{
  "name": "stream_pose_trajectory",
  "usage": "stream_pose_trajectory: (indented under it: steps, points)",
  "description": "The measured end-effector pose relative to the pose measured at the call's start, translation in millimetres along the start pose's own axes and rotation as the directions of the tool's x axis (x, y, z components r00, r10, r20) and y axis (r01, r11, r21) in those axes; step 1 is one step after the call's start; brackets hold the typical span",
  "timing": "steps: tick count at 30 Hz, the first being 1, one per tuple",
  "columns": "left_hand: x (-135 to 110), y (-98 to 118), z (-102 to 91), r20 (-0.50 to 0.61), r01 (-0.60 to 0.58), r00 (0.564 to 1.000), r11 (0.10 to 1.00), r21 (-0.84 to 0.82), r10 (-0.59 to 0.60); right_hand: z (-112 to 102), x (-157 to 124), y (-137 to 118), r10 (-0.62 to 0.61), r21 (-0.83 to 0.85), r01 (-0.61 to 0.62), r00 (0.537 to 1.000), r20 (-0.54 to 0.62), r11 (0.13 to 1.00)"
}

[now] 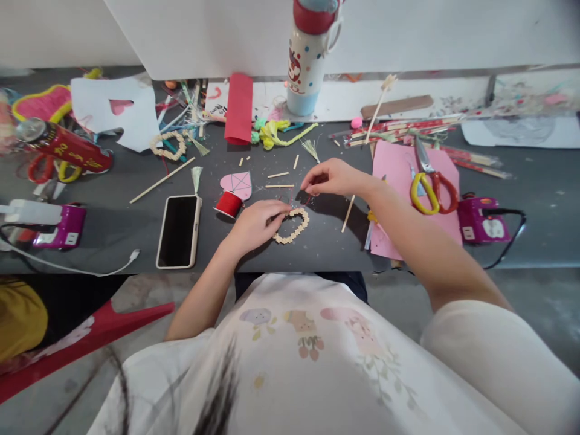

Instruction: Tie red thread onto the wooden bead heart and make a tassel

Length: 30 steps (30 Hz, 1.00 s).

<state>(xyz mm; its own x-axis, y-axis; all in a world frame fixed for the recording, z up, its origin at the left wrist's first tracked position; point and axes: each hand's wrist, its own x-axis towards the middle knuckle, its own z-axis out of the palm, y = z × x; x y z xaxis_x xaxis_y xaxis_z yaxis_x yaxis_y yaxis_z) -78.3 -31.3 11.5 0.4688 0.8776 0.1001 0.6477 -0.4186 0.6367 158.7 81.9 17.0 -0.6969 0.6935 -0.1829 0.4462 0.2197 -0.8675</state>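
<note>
A heart-shaped ring of small pale wooden pieces [299,230] lies flat on the dark table in front of me. My left hand [258,225] is closed at its left side, with thumb and fingertips gripping the upper left of the ring. Just above and to the right, my right hand [334,179] pinches what looks like fine red thread [309,198], which runs near the top of the ring. Beside my left hand stands a spool of red thread [229,205]. A pink paper heart with drawn lines [236,183] lies behind the spool.
A phone [179,232] lies to the left; scissors [430,184] rest on pink paper [385,241] at right. A tall bottle [306,66] stands behind. Short wooden sticks [280,186] lie behind the ring. A red can [67,148] and purple power block [72,226] are far left.
</note>
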Motion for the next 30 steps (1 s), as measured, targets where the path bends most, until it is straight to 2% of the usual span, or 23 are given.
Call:
stream_pose_trajectory:
  steps: [6, 12, 16, 20, 24, 30]
  points:
    - [-1.3, -9.0, 3.6, -0.017, -0.074, 0.997, 0.997, 0.003, 0.074, 2.0, 1.5, -6.4, -0.030, -0.034, 0.029, 0.999, -0.027, 0.999]
    - [-4.4, -10.0, 7.5, -0.045, -0.002, 0.999, 0.997, 0.074, 0.006, 12.1, 2.6, -10.2, -0.108, -0.055, 0.103, 0.990, -0.088, 0.993]
    - [-1.2, -8.9, 10.1, -0.136, 0.043, 0.990, 0.998, 0.046, -0.036, 17.9, 2.5, -14.5, -0.132, -0.086, 0.121, 0.980, -0.146, 0.989]
    - [8.0, -7.9, 13.0, -0.176, 0.118, 0.977, 0.992, -0.039, -0.123, 23.6, 4.1, -17.2, -0.148, -0.127, 0.124, 0.970, -0.194, 0.984]
    - [18.3, -6.4, 15.7, -0.196, 0.235, 0.951, 0.971, -0.045, -0.239, 29.5, 6.7, -18.8, -0.154, -0.102, 0.133, 0.960, -0.234, 0.986]
    - [28.8, -7.9, 16.1, -0.134, 0.317, 0.927, 0.923, -0.218, -0.350, 34.8, 12.8, -21.1, -0.119, -0.010, 0.121, 0.958, -0.260, 0.993]
